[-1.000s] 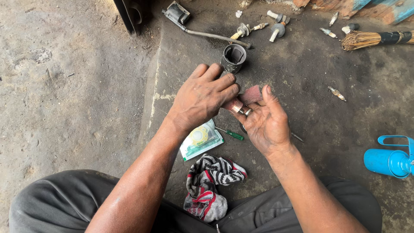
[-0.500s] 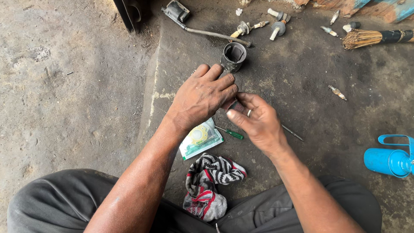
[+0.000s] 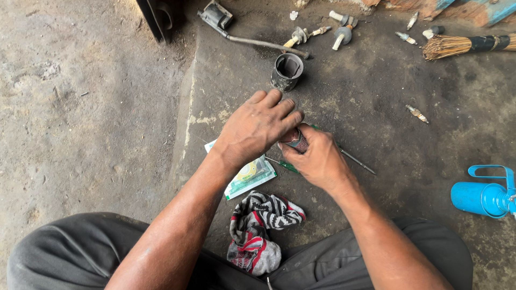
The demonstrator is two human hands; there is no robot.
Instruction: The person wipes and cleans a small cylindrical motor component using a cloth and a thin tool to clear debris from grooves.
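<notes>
Grimy concrete floor at frame centre: my left hand (image 3: 258,126) and right hand (image 3: 320,158) curl their fingers around a small reddish-grey piece (image 3: 295,139); it looks rigid, light, probably greasy.

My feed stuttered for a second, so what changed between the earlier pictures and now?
The right hand, palm-up and open a second ago, has turned over and closed on the small dark reddish piece. The left hand still covers it from above. The dark metal cylinder, striped rag and blue plastic can have not moved.
</notes>
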